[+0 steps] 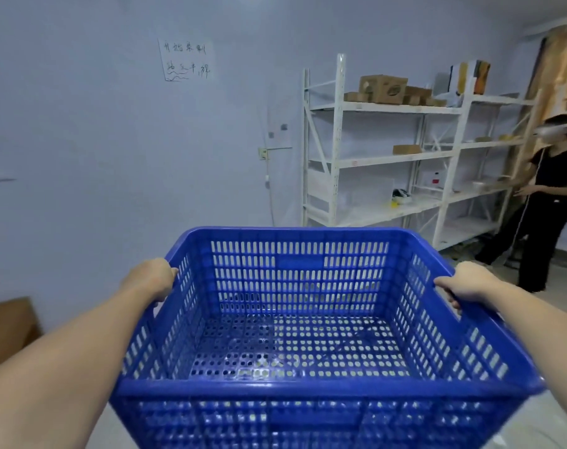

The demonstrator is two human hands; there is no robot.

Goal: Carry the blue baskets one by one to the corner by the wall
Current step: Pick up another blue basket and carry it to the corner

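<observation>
A large blue perforated plastic basket fills the lower middle of the head view, held up in front of me and empty. My left hand grips its left rim, fingers curled over the edge. On the opposite side my right hand grips the right rim at the handle slot. The room's corner between the pale walls lies straight ahead, beyond the basket.
White metal shelving with cardboard boxes runs along the right wall from the corner. A person in black stands at the shelves on the far right. A brown cardboard box sits low on the left. A handwritten paper hangs on the wall.
</observation>
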